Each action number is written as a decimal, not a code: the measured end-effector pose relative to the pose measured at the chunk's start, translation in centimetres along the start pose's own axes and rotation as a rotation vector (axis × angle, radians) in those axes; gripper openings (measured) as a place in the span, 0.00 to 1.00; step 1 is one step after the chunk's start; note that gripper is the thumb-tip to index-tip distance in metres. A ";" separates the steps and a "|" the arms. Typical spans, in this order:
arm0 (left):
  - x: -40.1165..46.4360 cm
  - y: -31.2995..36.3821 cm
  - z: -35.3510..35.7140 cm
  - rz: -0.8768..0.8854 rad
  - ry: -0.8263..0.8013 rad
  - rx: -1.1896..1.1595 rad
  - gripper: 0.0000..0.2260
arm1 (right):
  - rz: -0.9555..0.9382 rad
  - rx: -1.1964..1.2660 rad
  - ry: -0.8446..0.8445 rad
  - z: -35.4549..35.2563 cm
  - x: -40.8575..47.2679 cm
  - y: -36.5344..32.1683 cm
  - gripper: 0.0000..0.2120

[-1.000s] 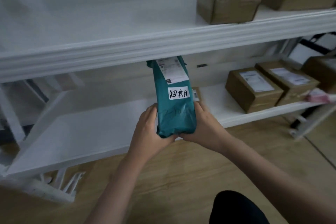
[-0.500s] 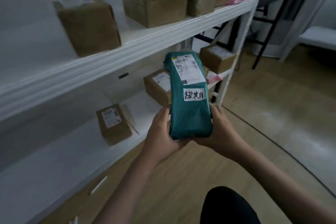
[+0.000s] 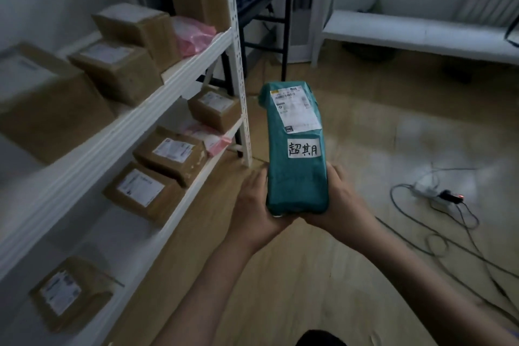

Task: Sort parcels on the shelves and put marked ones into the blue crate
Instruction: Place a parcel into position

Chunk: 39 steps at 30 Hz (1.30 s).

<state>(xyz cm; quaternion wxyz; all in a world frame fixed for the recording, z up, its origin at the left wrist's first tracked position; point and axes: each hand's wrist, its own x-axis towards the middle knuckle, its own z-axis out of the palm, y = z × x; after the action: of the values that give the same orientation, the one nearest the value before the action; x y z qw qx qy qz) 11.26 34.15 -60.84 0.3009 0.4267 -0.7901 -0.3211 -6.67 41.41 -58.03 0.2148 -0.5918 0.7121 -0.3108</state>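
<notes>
Head view
Parcel: a teal plastic mailer [image 3: 296,177] held in front of the person, above the wooden floor [image 3: 365,135], just right of the white shelving [image 3: 174,84].
Writing: a white handwritten sticker [image 3: 303,148] reads 超期; above it sits a printed shipping label [image 3: 296,108], its text too small to read.
Long axis: runs away from the person, near end low in the hands, far end tilted up and away; labelled face turned to the camera, writing upright.
Left hand [image 3: 254,205]: cups the near left corner, fingers curled under the mailer.
Right hand [image 3: 341,199]: holds the near right side, fingers wrapped beneath.
Shelves: brown cardboard boxes [image 3: 146,188] with white labels, unreadable, on both levels; a pink bag [image 3: 191,36] lies on the upper level.
Floor: a power strip [image 3: 438,194] with trailing cables lies to the right.
</notes>
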 end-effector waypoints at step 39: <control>28.1 31.1 -12.3 0.191 -0.069 0.013 0.39 | 0.112 -0.001 0.150 -35.2 16.7 -14.3 0.49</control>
<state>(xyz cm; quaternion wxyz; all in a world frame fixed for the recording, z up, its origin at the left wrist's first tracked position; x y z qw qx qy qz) -7.29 20.04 -23.92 0.3001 0.3400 -0.8392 -0.3002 -23.75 30.24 -21.88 0.1776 -0.5261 0.7584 -0.3413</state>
